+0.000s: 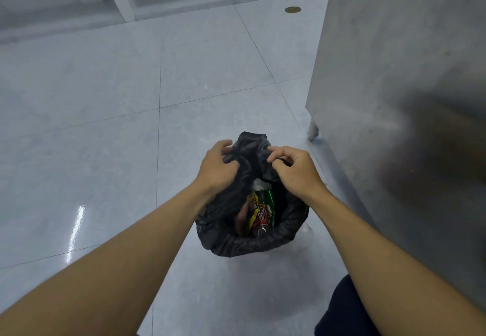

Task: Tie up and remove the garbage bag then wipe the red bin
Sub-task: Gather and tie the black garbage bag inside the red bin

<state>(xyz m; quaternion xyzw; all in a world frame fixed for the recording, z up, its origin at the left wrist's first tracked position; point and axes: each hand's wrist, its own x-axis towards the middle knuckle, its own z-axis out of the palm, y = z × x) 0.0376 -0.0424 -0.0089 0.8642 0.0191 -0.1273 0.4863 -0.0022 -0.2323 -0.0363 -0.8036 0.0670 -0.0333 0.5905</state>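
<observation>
Centrally, the left hand (215,167) and right hand (294,171) meet over the far edge of a black garbage bag (252,241), both forearms reaching forward and down from the lower corners of the view. Left hand: fingers curled, thumb toward the middle, gripping a gathered fold of the bag's plastic. Right hand: knuckles up, fingertips (273,156) pinched on the neighbouring fold, wrist slightly bent. Between the two hands a bunched flap of plastic stands up. Bag: its near rim remains folded outward over the container beneath, which is entirely covered, so the bin's colour cannot be seen. Mouth of the bag is open toward the camera; inside lie a green bottle (266,195) and a red and yellow wrapper (259,213). Bag stands on a glossy pale tiled floor (105,125), near the foot of a grey metal cabinet (394,72) at right. Dark clothing (342,314) shows at the lower edge.
</observation>
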